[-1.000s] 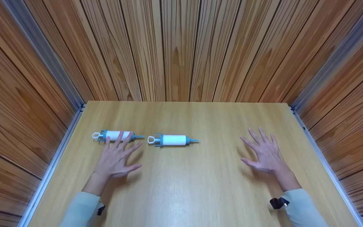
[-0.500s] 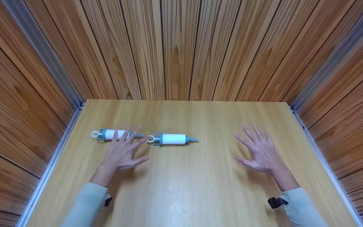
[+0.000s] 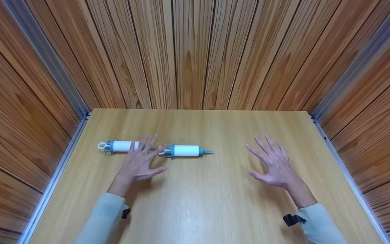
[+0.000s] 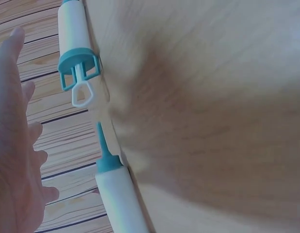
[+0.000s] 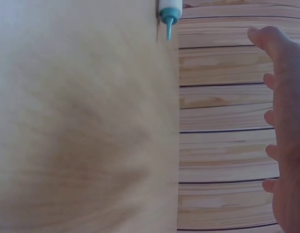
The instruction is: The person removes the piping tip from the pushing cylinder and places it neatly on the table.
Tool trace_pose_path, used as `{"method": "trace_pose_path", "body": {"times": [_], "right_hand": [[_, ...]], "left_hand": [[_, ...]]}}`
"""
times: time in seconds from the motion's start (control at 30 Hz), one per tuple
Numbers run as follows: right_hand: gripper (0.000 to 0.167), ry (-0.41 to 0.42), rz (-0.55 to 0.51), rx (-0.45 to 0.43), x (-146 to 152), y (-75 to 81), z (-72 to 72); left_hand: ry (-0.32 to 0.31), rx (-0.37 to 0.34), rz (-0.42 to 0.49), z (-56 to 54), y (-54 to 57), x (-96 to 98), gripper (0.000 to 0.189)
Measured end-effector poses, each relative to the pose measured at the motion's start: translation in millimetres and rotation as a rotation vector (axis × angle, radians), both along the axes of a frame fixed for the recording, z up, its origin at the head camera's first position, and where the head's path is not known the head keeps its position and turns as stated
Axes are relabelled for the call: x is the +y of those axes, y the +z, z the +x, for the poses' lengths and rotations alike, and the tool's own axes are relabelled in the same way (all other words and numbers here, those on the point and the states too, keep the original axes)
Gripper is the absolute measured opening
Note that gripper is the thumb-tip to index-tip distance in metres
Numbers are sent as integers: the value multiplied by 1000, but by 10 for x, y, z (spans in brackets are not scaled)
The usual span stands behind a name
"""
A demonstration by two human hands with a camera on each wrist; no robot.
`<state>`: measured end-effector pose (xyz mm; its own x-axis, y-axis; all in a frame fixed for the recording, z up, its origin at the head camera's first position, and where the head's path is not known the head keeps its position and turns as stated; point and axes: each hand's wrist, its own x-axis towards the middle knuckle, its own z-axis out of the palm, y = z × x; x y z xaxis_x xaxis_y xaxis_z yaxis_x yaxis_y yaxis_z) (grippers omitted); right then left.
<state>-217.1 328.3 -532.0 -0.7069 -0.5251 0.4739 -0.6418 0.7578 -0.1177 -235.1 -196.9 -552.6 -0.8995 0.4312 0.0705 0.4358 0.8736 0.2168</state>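
Two toy-like syringes with white barrels, blue ends and white loop handles lie on the table, nozzles pointing right. The left syringe (image 3: 122, 146) is partly covered by my left hand (image 3: 139, 164), whose spread fingers overlap its nozzle and the handle of the right syringe (image 3: 186, 150) in the head view. In the left wrist view the hand hovers beside both, with a gap between the nozzle (image 4: 102, 141) and the loop handle (image 4: 83, 94). My right hand (image 3: 274, 167) is held over the table's right side, fingers spread, holding nothing.
The wooden table (image 3: 195, 210) is bordered by a plank wall (image 3: 195, 54) at the back and side walls with metal rails (image 3: 56, 169). Each sleeve has a dark wrist-worn device (image 3: 294, 219) at its cuff.
My left hand has drifted right, from over the left syringe towards the right syringe's handle. The right hand has moved slightly left. Both syringes lie where they were.
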Motion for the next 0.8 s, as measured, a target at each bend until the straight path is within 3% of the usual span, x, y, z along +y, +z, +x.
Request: {"method": "trace_pose_path", "body": {"times": [0.33, 0.8], "right_hand": [[87, 32, -35, -16, -115, 36, -15], [91, 40, -99, 0, -199, -97, -60]], "left_hand": [[-14, -6, 16, -81, 8, 112, 90], [1, -27, 76, -262, -143, 290, 95]]}}
